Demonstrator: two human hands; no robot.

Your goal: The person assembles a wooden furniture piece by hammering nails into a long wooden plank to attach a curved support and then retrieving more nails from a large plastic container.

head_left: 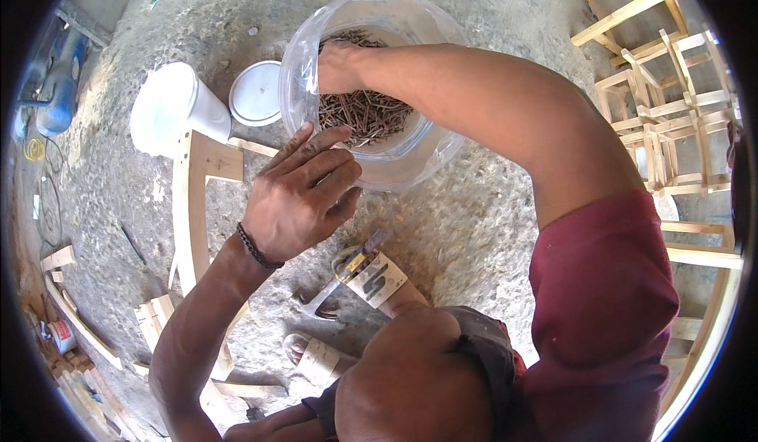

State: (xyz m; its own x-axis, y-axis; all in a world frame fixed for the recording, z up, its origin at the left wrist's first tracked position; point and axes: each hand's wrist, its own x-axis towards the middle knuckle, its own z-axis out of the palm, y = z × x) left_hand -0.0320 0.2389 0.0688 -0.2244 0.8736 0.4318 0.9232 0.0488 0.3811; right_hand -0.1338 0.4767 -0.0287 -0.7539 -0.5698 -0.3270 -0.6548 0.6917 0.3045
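Note:
A wide, clear plastic tub (430,162) stands on the floor ahead of me, with a heap of brown nails (367,118) in it. My right hand (338,67) reaches down into the tub onto the nails; its fingers are hidden, so their grip does not show. At the tub's near left edge is my left hand (304,185), back upward, with fingers apart and slightly bent, some of them overlapping the plastic wall. Nothing shows in it. Beside my sandalled foot is a claw hammer (322,304), its handle slanting up to the right.
Left of the tub are a white bucket (170,110) and a round white lid (257,93). A pale wooden frame (189,205) rises beside my left forearm. Wooden stool frames (671,118) are stacked at the right. Blue gas cylinders (63,87) and wood offcuts (79,316) lie far left.

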